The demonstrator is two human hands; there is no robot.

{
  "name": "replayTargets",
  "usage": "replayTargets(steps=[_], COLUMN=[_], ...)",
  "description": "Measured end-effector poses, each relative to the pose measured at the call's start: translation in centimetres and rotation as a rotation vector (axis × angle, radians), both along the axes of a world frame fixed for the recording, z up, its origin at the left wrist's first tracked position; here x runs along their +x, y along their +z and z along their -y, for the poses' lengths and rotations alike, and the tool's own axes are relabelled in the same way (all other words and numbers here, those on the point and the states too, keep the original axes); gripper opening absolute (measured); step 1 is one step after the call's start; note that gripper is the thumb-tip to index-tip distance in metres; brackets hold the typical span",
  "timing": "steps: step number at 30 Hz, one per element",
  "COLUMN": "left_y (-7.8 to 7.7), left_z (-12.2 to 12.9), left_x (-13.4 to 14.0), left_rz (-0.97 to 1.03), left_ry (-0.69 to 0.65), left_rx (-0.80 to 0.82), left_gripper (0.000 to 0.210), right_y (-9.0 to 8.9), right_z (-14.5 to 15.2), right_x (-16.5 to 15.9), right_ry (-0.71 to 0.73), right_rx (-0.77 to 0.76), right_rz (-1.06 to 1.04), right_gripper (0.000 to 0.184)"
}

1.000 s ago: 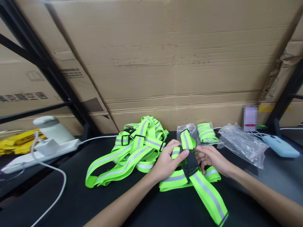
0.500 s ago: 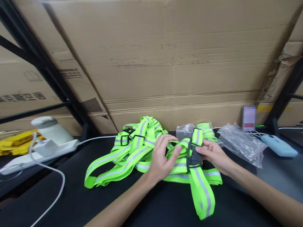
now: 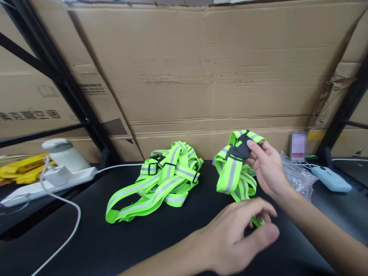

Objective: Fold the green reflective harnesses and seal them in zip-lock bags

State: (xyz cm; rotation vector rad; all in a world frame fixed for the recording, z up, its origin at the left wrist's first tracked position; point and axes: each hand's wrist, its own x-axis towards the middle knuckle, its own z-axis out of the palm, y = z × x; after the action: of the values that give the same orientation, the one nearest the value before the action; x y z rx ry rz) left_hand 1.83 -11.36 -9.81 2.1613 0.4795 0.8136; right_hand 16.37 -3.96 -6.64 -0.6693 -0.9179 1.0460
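Observation:
My right hand (image 3: 267, 165) pinches a neon-green reflective strap harness (image 3: 230, 174) by its black plastic buckle (image 3: 240, 148), lifting it above the table. The silver-striped bands hang in loops below the fingers. Nearer the camera, my left hand (image 3: 241, 234) has its fingers curved and the thumb apart. A bit of green strap shows in the gap behind its fingers; I see no firm grip on it. On the table to the left lies a heap of similar reflective straps (image 3: 161, 188) with black slide buckles, one long loop reaching out toward the front left.
Clear plastic bags (image 3: 299, 178) lie behind my right forearm, near a light-blue power bank (image 3: 332, 179) and an upright phone-like screen (image 3: 298, 147). At left are a white power strip (image 3: 28, 191) with a cable, a white bottle (image 3: 67, 155) and yellow bundles (image 3: 25, 168). Cardboard (image 3: 184, 76) walls the back.
The harness at right has come up and away from the strap heap, carried by my right hand. My left hand has moved right and toward the camera, away from the heap.

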Motion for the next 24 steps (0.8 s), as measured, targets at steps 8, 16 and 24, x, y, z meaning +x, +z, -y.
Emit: replayTargets(steps=[8,16,24], left_y=[5.7,9.2,12.6], left_z=[-7.8,-12.5,-10.5], left_x=[5.1,6.1,0.9], left_rz=[0.627,1.146,0.924], left_ry=[0.180,0.308,0.376], left_rx=[-0.484,-0.581,-0.329], left_gripper=[0.065,0.036,0.025], right_y=[7.1,7.0,9.4], right_z=[-2.2,-4.4,-1.3], right_x=[0.3,0.7,1.6], right_ry=[-0.061,0.069,0.189], right_rx=[0.200,0.130,0.151], right_rz=[-0.229,-0.236,0.022], right_gripper=[0.025,0.019,0.024])
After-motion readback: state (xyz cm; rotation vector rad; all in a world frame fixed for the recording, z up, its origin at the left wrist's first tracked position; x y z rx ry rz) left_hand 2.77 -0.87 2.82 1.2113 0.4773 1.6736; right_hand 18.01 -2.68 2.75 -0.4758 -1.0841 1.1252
